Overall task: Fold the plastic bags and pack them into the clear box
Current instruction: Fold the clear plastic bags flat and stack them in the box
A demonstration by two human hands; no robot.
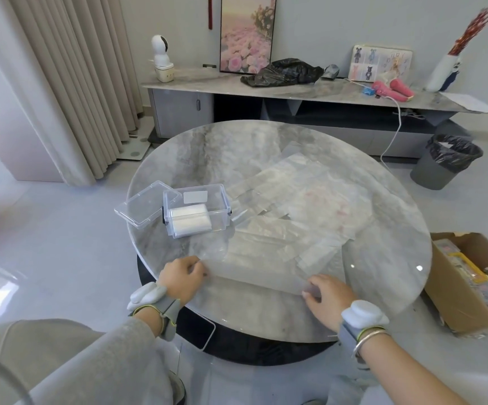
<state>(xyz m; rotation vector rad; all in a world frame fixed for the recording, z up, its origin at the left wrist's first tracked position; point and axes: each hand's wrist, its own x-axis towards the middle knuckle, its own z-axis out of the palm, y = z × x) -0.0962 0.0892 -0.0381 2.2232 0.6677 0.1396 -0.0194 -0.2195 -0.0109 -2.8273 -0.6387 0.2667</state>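
Hands work one clear plastic bag (254, 267) lying flat on round table (266, 314), on the person's side of the clear box (197, 210). L hand (183, 280) has fingers curled, pinching bag's edge just below the box. R hand (329, 299) pinches the opposite corner, well right of box. Box is open w/ white folded bags (190, 220) inside. Lid (146, 204) sits just left of box, touching it. More flat bags (289, 194) are spread right of box.
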